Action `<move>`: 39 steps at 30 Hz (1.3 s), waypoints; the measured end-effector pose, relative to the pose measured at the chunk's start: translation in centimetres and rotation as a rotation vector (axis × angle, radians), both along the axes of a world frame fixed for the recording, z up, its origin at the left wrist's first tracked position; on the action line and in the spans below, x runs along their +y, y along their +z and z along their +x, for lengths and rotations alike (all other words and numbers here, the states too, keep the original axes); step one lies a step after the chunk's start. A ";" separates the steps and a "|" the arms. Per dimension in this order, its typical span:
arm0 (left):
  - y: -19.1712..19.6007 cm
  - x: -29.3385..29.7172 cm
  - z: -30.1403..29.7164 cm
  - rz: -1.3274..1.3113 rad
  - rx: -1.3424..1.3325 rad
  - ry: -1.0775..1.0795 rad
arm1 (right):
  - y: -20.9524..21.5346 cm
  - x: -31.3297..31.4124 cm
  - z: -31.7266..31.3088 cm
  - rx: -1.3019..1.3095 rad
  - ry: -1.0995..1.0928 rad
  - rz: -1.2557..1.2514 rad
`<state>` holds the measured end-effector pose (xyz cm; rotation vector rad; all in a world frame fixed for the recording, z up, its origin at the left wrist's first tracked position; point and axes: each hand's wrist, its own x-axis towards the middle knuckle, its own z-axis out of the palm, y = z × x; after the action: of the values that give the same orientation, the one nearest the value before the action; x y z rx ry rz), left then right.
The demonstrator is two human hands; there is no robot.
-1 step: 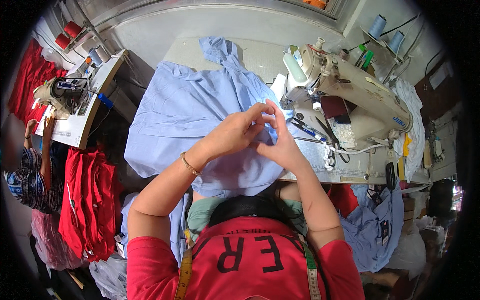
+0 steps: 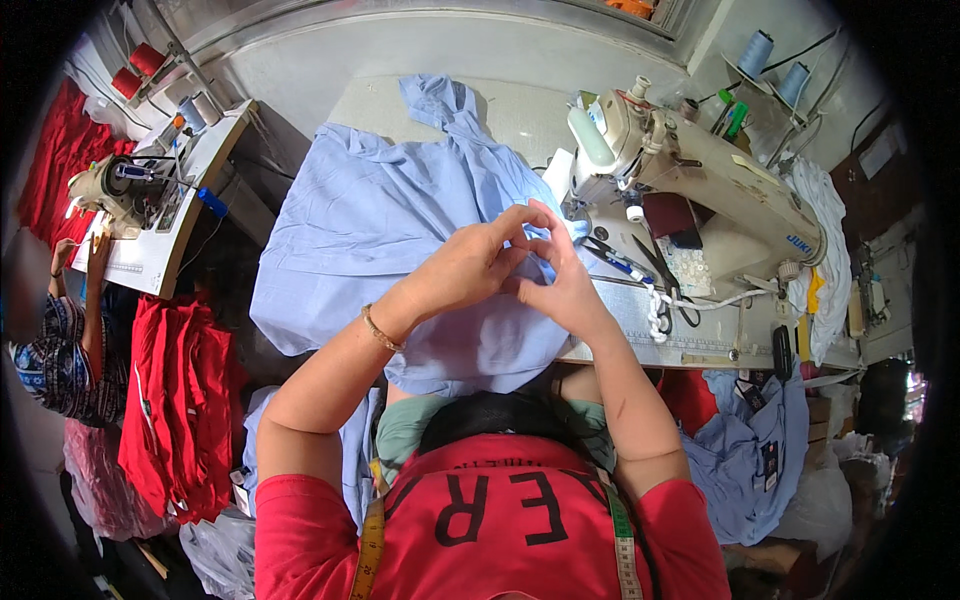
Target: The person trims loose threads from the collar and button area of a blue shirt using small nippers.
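Observation:
A light blue shirt lies spread over the sewing table, its near part hanging over the front edge toward my lap. Above its right side my two hands come together. My left hand has its fingers bent, the tips meeting those of my right hand. Both are closed in a pinch; anything between the fingertips is too small or hidden to make out. Just beyond the fingertips stands the head of a white sewing machine. Black-handled scissors and a blue pen-like tool lie right of my right hand.
White cord runs across the machine bed. Blue thread cones stand at the upper right. Blue garments hang below the table at right, red garments at left. Another person's hand works at a second sewing machine.

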<state>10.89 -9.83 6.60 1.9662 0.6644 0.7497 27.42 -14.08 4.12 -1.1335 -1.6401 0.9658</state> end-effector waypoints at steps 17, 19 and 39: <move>-4.6 0.9 -1.3 -0.400 -0.211 -0.042 | -1.6 1.0 1.4 0.334 0.187 -0.316; -4.9 0.8 -1.2 -0.396 -0.241 -0.043 | -1.7 1.1 1.9 0.332 0.245 -0.358; -4.8 0.9 -1.9 -0.918 -0.196 -0.006 | -1.9 1.7 1.9 0.074 0.162 -0.174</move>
<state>9.03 -8.95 1.78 1.0420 0.7108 0.4865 29.34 -12.40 2.18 -1.0772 -1.6310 1.2605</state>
